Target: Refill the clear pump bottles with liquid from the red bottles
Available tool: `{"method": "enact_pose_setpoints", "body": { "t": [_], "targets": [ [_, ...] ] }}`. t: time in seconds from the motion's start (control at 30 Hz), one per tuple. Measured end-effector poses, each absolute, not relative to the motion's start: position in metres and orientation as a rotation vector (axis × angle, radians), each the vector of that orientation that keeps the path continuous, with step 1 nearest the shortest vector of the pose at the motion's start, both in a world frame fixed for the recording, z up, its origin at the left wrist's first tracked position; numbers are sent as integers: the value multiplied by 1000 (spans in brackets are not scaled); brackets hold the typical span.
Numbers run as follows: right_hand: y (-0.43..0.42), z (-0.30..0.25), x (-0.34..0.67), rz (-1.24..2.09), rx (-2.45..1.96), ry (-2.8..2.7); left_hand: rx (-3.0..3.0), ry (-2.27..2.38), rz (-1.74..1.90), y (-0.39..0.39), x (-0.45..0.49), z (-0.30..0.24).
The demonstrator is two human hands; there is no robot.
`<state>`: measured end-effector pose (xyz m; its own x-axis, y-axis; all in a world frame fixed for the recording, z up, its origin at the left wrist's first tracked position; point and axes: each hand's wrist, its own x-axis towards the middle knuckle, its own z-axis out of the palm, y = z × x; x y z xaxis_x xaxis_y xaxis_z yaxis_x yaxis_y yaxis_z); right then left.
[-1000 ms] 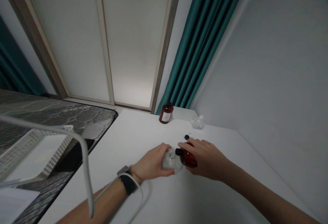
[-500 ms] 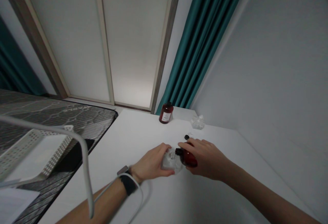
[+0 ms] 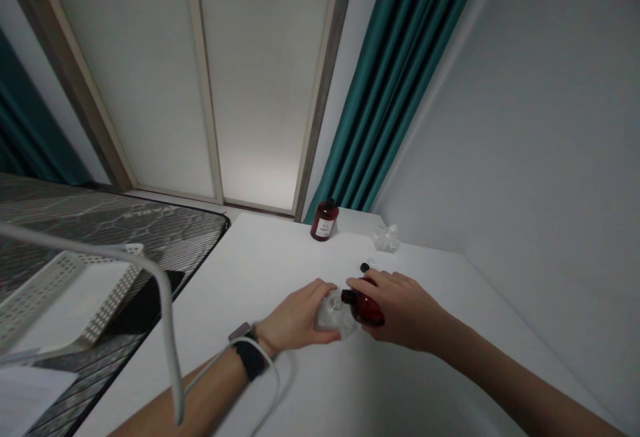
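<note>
My left hand is wrapped round a small clear container on the white table. My right hand grips a dark red bottle, tipped on its side with its black neck pointing left, over the clear container's top. The two hands almost meet at the table's middle. A small black cap lies on the table just behind the right hand.
A second dark red bottle with a label stands upright at the table's far edge, near the teal curtain. A crumpled clear wrapper lies to its right. A white perforated tray and a white tube frame are at left.
</note>
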<state>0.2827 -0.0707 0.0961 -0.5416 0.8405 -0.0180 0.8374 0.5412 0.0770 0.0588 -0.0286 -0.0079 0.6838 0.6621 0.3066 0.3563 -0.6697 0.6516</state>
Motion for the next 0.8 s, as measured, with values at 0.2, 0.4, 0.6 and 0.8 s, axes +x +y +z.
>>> {"method": "enact_pose_setpoints", "body": {
  "t": [0.2,0.4,0.6,0.8],
  "targets": [
    [-71,98,282,80,1489,2691,2340,795,703,-28,59,-7],
    [-70,97,282,90,1476,2705,2329,780,720,-28,59,-7],
    [-70,96,283,110,1471,2731,2329,770,732,-27,59,-9],
    [-69,95,283,103,1477,2727,2335,777,737,-28,59,-9]
  ]
}}
